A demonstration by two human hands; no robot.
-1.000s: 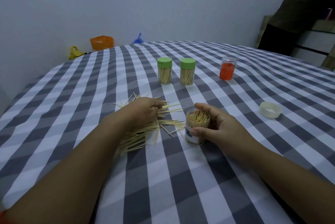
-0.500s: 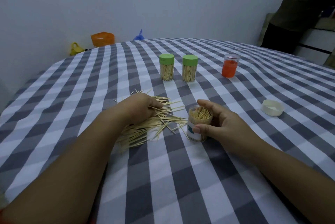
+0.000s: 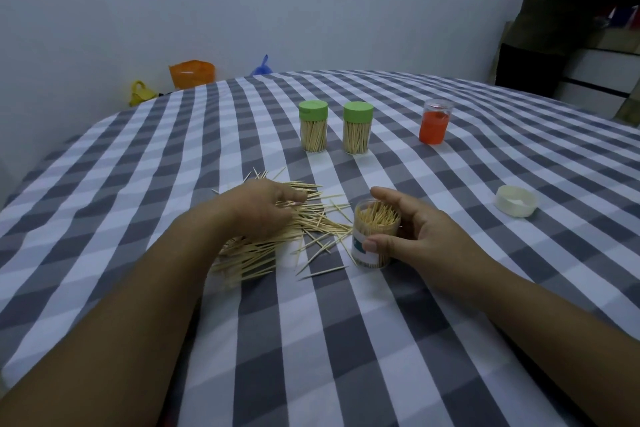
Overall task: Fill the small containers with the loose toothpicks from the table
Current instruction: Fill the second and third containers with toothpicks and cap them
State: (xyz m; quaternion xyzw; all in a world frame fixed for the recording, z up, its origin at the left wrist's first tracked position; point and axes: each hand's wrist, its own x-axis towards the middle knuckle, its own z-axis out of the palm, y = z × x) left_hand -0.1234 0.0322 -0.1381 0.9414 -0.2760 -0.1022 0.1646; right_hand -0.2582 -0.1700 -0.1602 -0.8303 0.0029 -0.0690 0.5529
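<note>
A clear plastic open container (image 3: pixel 375 239), nearly full of toothpicks, is gripped by the right hand (image 3: pixel 420 232). Just beside it, loose wooden toothpicks (image 3: pixel 311 219) are pinched under the curled left hand (image 3: pixel 261 208).

**Single head-worn view, looking forward and down over the table**

One wide-angle camera, worn on the person's head, supplies the only view. It faces forward and tilts down across the checked table (image 3: pixel 398 340), whose near edge falls below the frame and whose far edge curves against the wall. Both forearms enter from the bottom corners and converge on the hands, left hand (image 3: pixel 258 207) and right hand (image 3: pixel 420 236), at mid-frame and close to the lens. The green-lidded containers (image 3: pixel 335 127) stand farther off, above centre. Wide-angle bowing bends the stripes toward the margins. With no second view, no region is shared.
</note>
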